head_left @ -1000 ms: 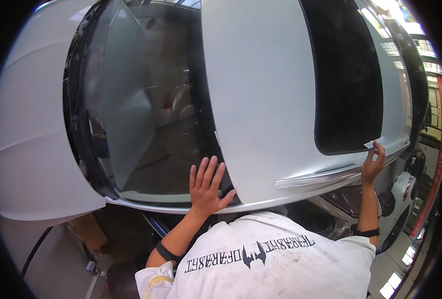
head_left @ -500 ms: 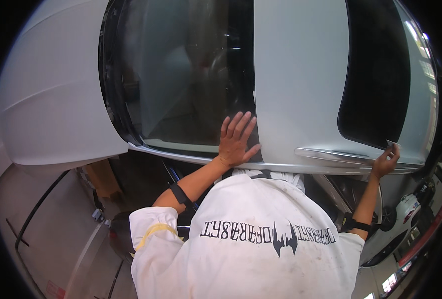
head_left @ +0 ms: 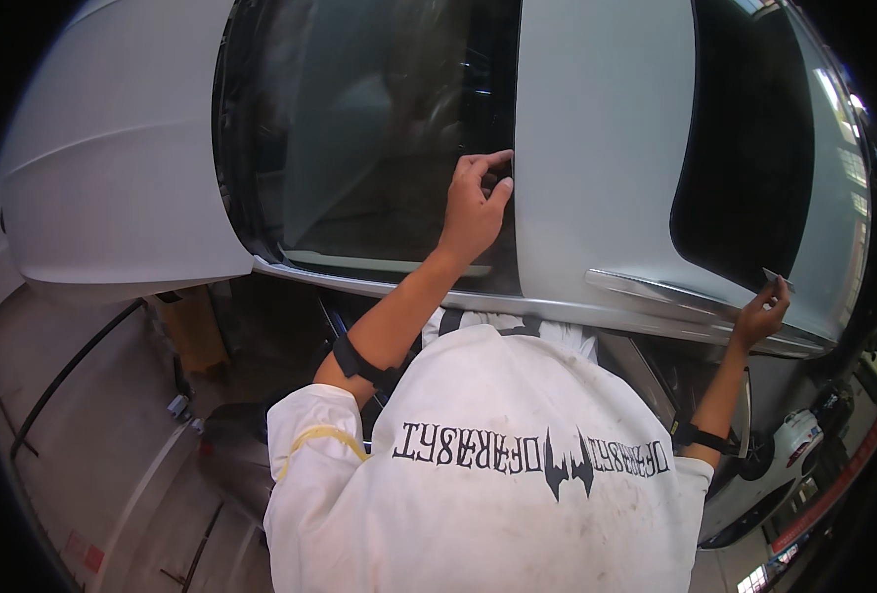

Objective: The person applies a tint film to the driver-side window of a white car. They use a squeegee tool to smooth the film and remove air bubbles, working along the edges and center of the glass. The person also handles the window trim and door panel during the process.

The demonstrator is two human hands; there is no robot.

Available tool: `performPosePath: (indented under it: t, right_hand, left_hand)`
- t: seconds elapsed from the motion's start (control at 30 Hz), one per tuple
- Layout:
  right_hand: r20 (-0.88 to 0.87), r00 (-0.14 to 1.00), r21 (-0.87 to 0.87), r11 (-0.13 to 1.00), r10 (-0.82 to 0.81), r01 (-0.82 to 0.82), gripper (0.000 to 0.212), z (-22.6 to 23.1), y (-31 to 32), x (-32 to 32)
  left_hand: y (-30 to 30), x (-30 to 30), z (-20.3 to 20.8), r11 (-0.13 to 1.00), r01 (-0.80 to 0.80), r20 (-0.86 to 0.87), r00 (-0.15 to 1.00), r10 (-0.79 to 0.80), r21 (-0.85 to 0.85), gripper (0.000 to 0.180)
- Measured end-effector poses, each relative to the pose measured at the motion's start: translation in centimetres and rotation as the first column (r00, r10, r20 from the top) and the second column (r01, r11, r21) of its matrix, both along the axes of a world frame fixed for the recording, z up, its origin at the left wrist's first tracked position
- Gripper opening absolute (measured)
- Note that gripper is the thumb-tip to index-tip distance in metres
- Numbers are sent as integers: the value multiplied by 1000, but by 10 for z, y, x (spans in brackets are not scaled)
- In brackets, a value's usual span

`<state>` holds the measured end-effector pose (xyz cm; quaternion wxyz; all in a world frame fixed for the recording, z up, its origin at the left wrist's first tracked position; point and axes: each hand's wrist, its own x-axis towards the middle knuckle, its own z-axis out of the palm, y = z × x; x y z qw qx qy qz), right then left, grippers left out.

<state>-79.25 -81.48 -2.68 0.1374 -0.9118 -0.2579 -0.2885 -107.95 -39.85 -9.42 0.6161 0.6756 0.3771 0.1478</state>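
Observation:
My left hand (head_left: 475, 206) is over the dark windshield (head_left: 389, 128) of a silver car. Its index fingertip reaches the seam where the glass meets the roof (head_left: 602, 148), and the thumb is apart from it; nothing shows between them. Farther right, my right hand (head_left: 763, 316) pinches a small flat grey piece (head_left: 779, 280) at the near corner of the dark rear window (head_left: 755, 148). I cannot make out what kind of piece it is. A shiny trim strip (head_left: 656, 294) runs along the roof's near edge.
The silver hood (head_left: 122, 188) spreads out at the left. Below it stand a brown cardboard box (head_left: 193, 329) and a black hose (head_left: 83, 366). A second white car (head_left: 785, 455) is at the lower right. Black bands (head_left: 354, 358) circle both my arms.
My left hand has moved farther up along the seam, and its spread fingers have curled. My right hand still pinches the grey piece near the rear window's corner. The view has shifted slightly.

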Motion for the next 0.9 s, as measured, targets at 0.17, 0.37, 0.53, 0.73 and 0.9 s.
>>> performPosePath:
  t: [0.17, 0.37, 0.53, 0.73, 0.9]
  right_hand:
    - [34, 999, 36, 999, -15, 14, 19, -1, 4, -3]
    - [46, 999, 50, 998, -26, 24, 19, 1, 3, -2]
    - [58, 998, 65, 998, -24, 20, 18, 0, 0, -2]
    - [50, 998, 86, 996, -27, 23, 18, -3, -4, 0]
    - [40, 998, 83, 995, -50, 46, 18, -4, -6, 0]
  left_hand:
    - [27, 20, 13, 998, 51, -142, 988, -55, -28, 20]
    - [35, 32, 11, 918, 216, -268, 955, -127, 334, 20]
    - [35, 33, 14, 894, 265, -316, 937, -151, 361, 20]
    - [35, 35, 4, 851, 329, -331, 923, -198, 409, 19]
    - [26, 35, 9, 823, 325, -356, 920, -162, 466, 17]
